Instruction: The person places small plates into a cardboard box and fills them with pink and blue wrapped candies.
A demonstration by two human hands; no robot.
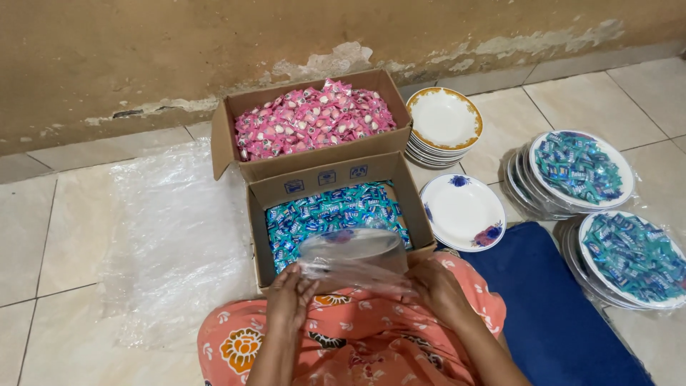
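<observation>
My left hand [289,297] and my right hand [437,286] both grip a plate wrapped in clear plastic [351,257], held upright over my lap in an orange flowered cloth [357,343]. Just beyond it lies an open cardboard box of blue-wrapped candies [332,214]. Behind that stands a second box of pink-wrapped candies [311,118].
A white plate with blue flowers [462,212] lies right of the boxes, and a stack of gold-rimmed plates [443,121] sits behind it. Two plastic-wrapped plate stacks topped with blue candies [577,170] [632,259] rest at the right. A clear plastic sheet [179,236] covers tiles at left; a blue mat [550,307] lies beside me.
</observation>
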